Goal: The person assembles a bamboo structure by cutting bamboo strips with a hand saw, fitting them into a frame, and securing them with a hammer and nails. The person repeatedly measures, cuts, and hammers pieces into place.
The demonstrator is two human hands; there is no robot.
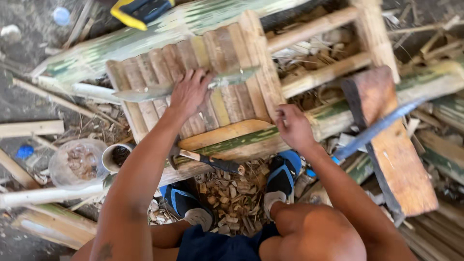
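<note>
We observed the left hand (189,92) pressed flat, fingers spread, on a long thin bamboo strip (188,86) laid crosswise over the slatted bamboo panel (212,77); the hand closed on nothing. The right hand (293,126) rested at the panel's lower right corner with fingers curled; we could not tell whether it gripped the edge. The panel lay tilted on a bamboo frame (328,48). A hammer (212,162) lay just below the panel, between the hands. A wooden block (391,145) stood to the right, and a clear plastic container (77,163) to the left.
</note>
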